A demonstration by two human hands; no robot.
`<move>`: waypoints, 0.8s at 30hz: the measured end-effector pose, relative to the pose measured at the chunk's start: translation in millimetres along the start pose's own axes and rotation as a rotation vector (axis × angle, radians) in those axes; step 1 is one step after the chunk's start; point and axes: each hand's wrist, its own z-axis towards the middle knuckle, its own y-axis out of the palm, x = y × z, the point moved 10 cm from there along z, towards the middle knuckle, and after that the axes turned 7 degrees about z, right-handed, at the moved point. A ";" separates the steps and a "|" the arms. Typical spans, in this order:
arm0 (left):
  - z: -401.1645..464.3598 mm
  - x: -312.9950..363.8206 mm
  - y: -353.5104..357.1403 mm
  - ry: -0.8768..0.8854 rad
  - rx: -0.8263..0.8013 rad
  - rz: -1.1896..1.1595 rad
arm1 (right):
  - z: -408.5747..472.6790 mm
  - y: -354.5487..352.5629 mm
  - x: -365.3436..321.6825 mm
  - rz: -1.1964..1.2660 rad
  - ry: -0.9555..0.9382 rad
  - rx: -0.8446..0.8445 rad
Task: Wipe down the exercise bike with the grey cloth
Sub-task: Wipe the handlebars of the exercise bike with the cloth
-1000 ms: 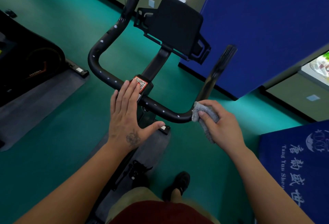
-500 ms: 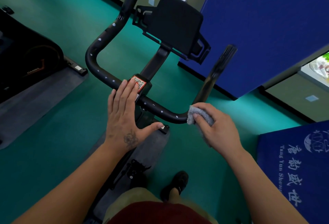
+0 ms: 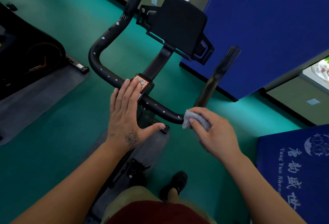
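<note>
The exercise bike's black U-shaped handlebar runs across the middle of the view, dotted with white specks. Its black console stands above on a stem. My left hand lies flat with straight fingers on the bar's centre clamp, partly covering a red and white QR sticker. My right hand grips the bunched grey cloth and presses it on the bar's right bend, where the right grip rises, blurred.
Green floor all round. A second black machine stands on a grey mat at the left. Blue padded panels stand at the upper right and lower right. My black shoe and the bike's frame show below.
My right hand has slid the cloth a little leftward along the bar's right bend. My left hand stays flat on the centre clamp.
</note>
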 end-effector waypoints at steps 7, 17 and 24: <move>-0.6 -0.8 1.1 -0.001 -0.011 0.013 | 8.7 -15.0 12.4 -0.007 0.034 0.062; -0.8 -0.2 0.4 0.013 -0.002 0.009 | -2.5 9.4 -16.2 -0.066 -0.023 0.007; -1.0 -0.6 -0.3 0.023 -0.006 0.009 | 4.2 -7.8 -9.0 -0.176 0.003 -0.004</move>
